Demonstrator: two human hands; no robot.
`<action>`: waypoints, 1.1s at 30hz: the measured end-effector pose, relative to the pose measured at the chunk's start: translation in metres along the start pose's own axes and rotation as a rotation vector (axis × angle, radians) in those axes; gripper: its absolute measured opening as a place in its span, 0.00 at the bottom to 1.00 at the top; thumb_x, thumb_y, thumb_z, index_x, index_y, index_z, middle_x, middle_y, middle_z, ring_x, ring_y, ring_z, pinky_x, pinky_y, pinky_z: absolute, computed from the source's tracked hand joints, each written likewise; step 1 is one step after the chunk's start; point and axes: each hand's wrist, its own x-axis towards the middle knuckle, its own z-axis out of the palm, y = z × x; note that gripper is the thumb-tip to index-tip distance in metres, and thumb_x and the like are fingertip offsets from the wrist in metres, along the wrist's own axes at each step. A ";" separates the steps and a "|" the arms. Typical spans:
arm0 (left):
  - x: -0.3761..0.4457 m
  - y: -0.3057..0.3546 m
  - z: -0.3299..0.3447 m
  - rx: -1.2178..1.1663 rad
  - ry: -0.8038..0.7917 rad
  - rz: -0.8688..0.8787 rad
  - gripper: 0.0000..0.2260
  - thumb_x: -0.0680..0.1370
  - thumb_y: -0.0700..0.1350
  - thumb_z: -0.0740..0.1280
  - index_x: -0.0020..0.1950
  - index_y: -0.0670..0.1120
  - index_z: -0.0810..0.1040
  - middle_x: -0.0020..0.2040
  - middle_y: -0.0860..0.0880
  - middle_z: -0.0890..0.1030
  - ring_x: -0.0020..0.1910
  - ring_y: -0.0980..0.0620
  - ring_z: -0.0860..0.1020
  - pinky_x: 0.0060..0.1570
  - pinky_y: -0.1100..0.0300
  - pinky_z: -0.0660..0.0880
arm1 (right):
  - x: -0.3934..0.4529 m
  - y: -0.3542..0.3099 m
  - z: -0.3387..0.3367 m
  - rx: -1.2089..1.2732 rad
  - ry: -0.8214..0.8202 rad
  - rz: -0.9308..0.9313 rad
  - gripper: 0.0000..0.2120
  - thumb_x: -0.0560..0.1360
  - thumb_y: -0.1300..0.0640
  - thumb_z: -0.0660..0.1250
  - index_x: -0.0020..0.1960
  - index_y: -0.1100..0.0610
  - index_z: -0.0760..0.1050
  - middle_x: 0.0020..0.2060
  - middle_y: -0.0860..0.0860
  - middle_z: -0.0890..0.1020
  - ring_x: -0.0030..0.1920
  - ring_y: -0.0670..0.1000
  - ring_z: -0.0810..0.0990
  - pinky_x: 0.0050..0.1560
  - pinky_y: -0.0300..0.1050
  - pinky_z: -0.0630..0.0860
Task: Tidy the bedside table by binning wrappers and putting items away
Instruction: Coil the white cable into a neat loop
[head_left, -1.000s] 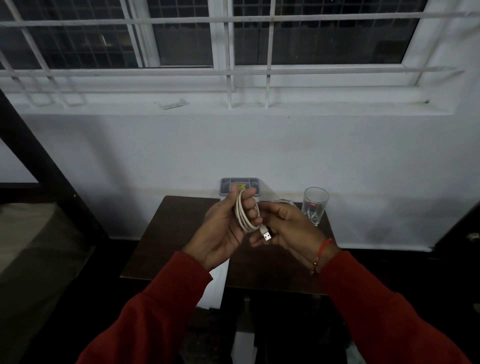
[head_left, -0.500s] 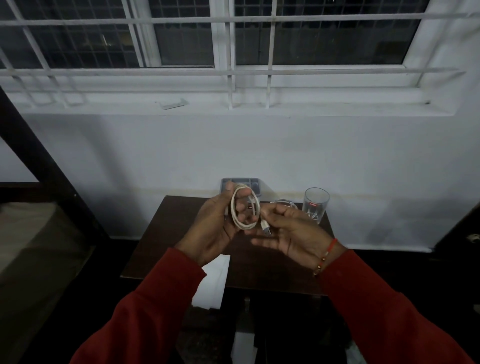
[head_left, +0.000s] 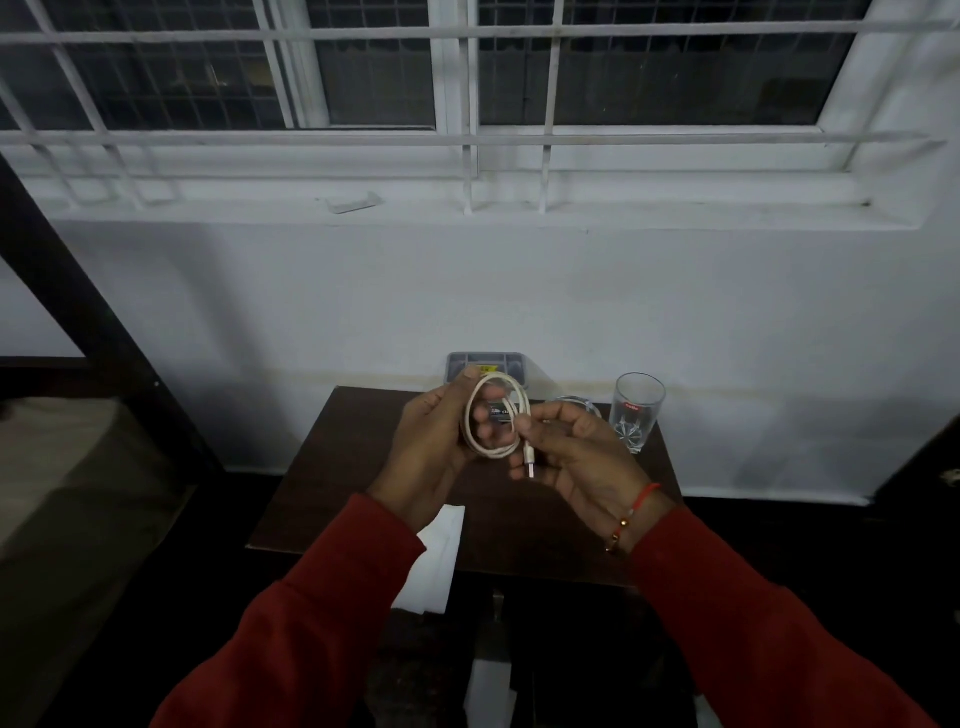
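a dim room is showing a white wall under a barred window, and a small dark wooden table is standing against that wall. a clear drinking glass is sitting at the table's far right corner, a grey tray-like container is resting at the back edge, and a white sheet of paper is hanging over the near edge.

above the table, the left hand is gripping a white cable, with thumb and curled fingers holding the wound loops together. the right hand is pinching the loose end just above its plug, which is dangling between the two hands.

the likeliest trouble from here is the coil springing open: if the left hand is easing its hold before the tail is tucked through or wrapped round, the loops are probably going to slacken and fall apart. the glass is standing just beyond the right hand, so a wide sweep with the tail could be knocking it over. a hard tug near the plug could also be straining the joint there.

the cable is looking thin, pale and slightly off-white, wound into a few loose round loops. it is being held in the air over the middle of the table, touching nothing but the hands. a small dark packet is showing through the loop; what it is i cannot tell.
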 end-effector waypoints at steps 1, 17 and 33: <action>0.001 -0.001 -0.001 0.047 0.028 0.024 0.17 0.79 0.53 0.69 0.41 0.42 0.87 0.30 0.47 0.77 0.31 0.49 0.80 0.38 0.53 0.84 | 0.000 0.000 0.000 0.008 0.007 -0.001 0.07 0.74 0.64 0.70 0.51 0.62 0.76 0.36 0.58 0.85 0.30 0.52 0.82 0.33 0.45 0.82; 0.003 -0.003 -0.007 0.142 0.076 0.079 0.09 0.80 0.47 0.68 0.47 0.48 0.89 0.43 0.44 0.88 0.33 0.51 0.82 0.25 0.60 0.75 | 0.011 0.000 -0.022 -0.180 0.288 -0.128 0.10 0.73 0.65 0.73 0.52 0.67 0.76 0.37 0.59 0.86 0.28 0.53 0.81 0.31 0.47 0.82; 0.006 -0.008 -0.014 0.320 -0.013 0.066 0.11 0.73 0.49 0.77 0.55 0.55 0.84 0.47 0.44 0.88 0.44 0.46 0.87 0.36 0.56 0.81 | 0.004 -0.006 -0.012 -0.110 0.080 -0.115 0.04 0.74 0.64 0.71 0.48 0.62 0.77 0.34 0.57 0.84 0.29 0.52 0.81 0.32 0.46 0.81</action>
